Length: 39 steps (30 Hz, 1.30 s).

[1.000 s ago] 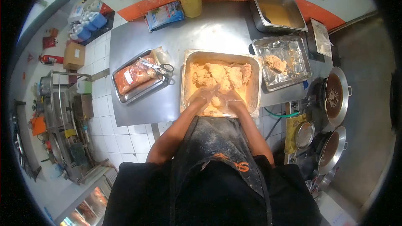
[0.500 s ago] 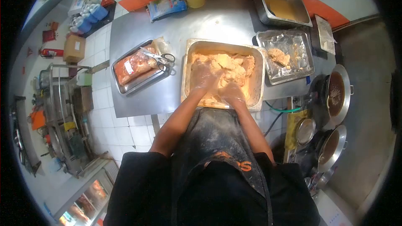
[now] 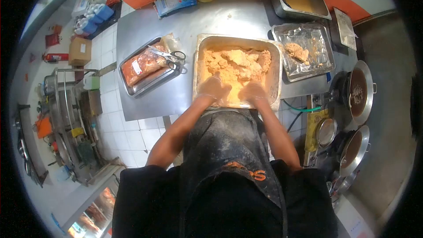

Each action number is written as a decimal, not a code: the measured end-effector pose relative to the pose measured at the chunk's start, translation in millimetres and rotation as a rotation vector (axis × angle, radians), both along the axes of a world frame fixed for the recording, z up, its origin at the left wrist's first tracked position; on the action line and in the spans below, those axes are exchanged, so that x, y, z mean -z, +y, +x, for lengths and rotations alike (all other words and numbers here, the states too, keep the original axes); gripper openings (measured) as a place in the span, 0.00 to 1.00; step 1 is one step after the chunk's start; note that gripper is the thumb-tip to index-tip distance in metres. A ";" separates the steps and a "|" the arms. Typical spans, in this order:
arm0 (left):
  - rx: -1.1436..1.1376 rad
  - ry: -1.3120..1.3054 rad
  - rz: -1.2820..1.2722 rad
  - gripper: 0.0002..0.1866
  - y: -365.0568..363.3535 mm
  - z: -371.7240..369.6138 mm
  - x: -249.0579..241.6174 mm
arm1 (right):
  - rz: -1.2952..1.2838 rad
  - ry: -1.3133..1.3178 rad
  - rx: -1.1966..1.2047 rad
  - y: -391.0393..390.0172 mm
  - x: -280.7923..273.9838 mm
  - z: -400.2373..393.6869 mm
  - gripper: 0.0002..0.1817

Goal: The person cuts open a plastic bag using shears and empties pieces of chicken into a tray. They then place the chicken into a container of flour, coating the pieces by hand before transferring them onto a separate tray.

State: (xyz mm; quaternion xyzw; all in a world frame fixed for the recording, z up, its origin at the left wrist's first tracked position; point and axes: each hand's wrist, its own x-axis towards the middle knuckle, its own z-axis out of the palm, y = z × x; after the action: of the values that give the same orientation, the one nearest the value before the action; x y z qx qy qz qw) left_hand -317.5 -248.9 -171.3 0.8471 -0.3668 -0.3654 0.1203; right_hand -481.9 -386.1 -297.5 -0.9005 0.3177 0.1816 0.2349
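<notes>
A deep metal pan in front of me holds orange-yellow flour and several lumpy, flour-coated pieces that look like chicken, heaped toward its far side. Both my hands are down in the near part of this pan, in what look like thin clear gloves. My left hand touches the flour at the near left. My right hand lies in the flour just to its right, with a small gap between the two. Flour and blur hide the fingers of both hands. No chicken piece shows in either hand.
Left of the pan, a tray holds packed raw meat with scissors on top. On the right, a shallow tray carries a coated piece. Behind it stands a deep pan of liquid. Two large cooking pans stand at the far right.
My left hand has drawn back from the chicken toward the pan's near side. My right hand has shifted slightly right. The view has tilted a little.
</notes>
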 end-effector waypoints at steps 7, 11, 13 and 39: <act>-0.216 0.257 -0.262 0.28 -17.8 -2.6 73.6 | 0.438 -0.569 -0.006 -10.5 -21.4 0.9 0.10; -0.108 0.270 -0.210 0.28 -13.6 33.7 73.0 | 0.309 -0.238 0.207 -22.7 -66.4 -4.6 0.16; 0.146 0.115 -0.100 0.30 -3.7 27.7 70.8 | -0.028 -0.031 -0.019 -10.4 -92.3 -0.3 0.21; -0.218 0.301 -0.230 0.34 -21.0 24.4 82.2 | 0.377 -0.428 0.118 -18.8 -3.3 -16.3 0.26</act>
State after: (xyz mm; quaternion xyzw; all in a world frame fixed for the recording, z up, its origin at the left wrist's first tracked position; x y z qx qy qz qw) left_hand -293.1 -269.9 -253.5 0.7983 -0.2899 -0.4285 0.3084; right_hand -498.2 -404.9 -294.1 -0.8388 0.2735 0.0294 0.4699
